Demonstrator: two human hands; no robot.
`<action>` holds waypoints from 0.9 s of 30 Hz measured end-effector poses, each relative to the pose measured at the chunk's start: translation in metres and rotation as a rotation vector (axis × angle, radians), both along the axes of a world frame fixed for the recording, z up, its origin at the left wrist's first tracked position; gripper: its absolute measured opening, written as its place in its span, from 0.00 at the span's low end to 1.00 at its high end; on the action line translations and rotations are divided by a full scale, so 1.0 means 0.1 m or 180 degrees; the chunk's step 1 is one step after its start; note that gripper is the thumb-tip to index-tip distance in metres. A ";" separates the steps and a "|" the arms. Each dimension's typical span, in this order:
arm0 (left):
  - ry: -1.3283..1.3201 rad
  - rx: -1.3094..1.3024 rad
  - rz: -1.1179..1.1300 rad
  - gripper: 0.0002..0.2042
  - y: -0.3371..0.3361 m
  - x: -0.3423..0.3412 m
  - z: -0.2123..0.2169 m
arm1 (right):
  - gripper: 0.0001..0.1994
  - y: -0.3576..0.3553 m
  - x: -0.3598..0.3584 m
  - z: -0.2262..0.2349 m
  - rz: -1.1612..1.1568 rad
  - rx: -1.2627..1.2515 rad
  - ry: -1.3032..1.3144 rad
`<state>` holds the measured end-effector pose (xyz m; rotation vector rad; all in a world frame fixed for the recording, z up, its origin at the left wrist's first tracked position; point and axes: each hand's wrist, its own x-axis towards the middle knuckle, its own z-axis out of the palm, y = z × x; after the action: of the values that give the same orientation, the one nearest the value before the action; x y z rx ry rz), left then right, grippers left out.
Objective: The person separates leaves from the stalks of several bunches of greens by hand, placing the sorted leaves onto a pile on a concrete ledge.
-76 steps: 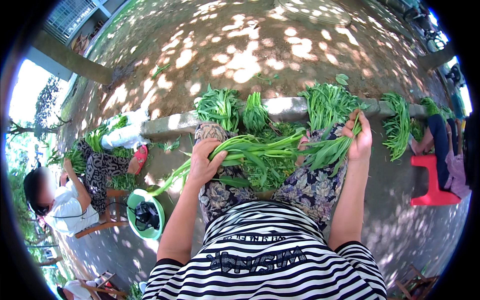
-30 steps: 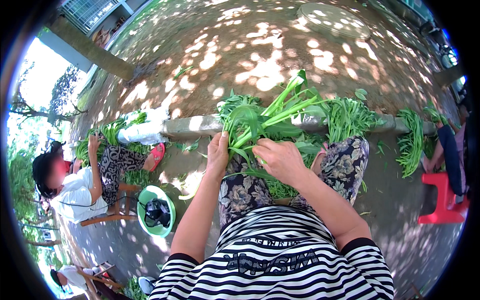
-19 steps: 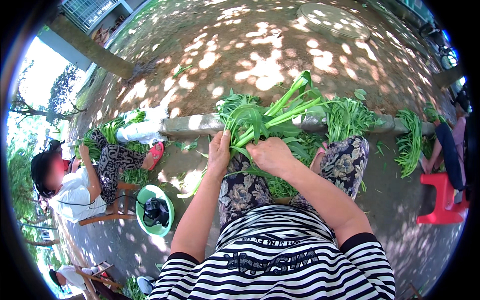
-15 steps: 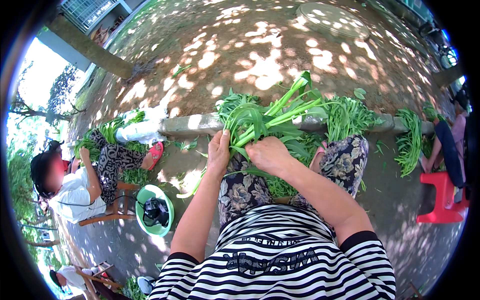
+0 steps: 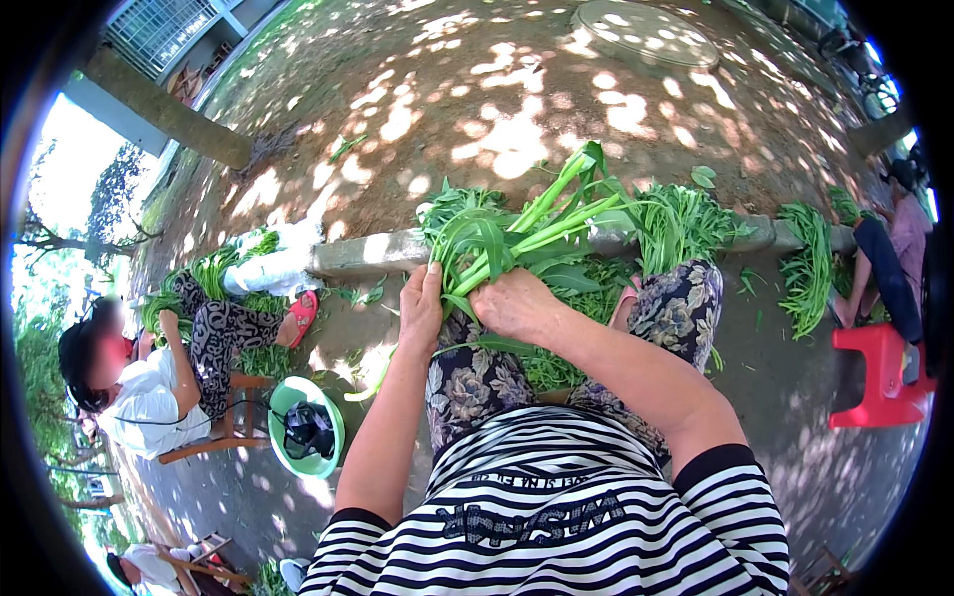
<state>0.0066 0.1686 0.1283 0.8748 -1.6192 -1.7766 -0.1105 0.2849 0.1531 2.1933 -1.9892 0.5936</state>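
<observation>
I hold a bunch of long green stalks with narrow leaves, which look like water spinach [image 5: 542,234], above my lap. My left hand [image 5: 421,310] is closed round the leafy end on the left, thumb up along it. My right hand [image 5: 519,304] is a closed fist against the same stalks, just right of the left hand. Its fingertips are hidden under the palm. The thick pale stems point up and to the right. Past my right knee, a large heap of the same greens [image 5: 686,228] lies against the low stone curb, with more greens [image 5: 556,370] between my legs.
A green basin [image 5: 336,422] with a black plastic bag [image 5: 308,429] stands to my left, near a seated person [image 5: 164,397] handling greens. The curb [image 5: 368,252] runs across in front. At right are a red plastic stool [image 5: 874,377], another greens pile [image 5: 807,263] and another person.
The whole view has shifted slightly to the right. My right hand has drawn a little closer to the left hand; both keep their grip on the stalks.
</observation>
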 end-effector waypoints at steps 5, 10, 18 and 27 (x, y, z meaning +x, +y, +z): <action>-0.0002 0.0056 -0.0024 0.13 0.03 -0.01 0.03 | 0.07 -0.02 0.01 -0.04 0.0111 -0.0026 -0.0126; -0.0099 -0.0118 0.0047 0.13 0.02 -0.01 0.05 | 0.09 -0.04 0.00 -0.01 0.0034 0.0179 -0.0365; 0.0135 0.0206 0.0071 0.14 -0.03 0.00 0.01 | 0.10 0.01 -0.05 0.00 -0.0435 0.0764 -0.1579; 0.0337 0.0627 0.0003 0.17 -0.14 0.08 -0.06 | 0.07 0.90 -0.41 0.00 -0.0480 -0.0078 -0.6981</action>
<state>0.0142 0.1541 0.1226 0.8525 -1.3945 -1.9722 -0.1515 0.3748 0.1529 0.5791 -2.0035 3.7337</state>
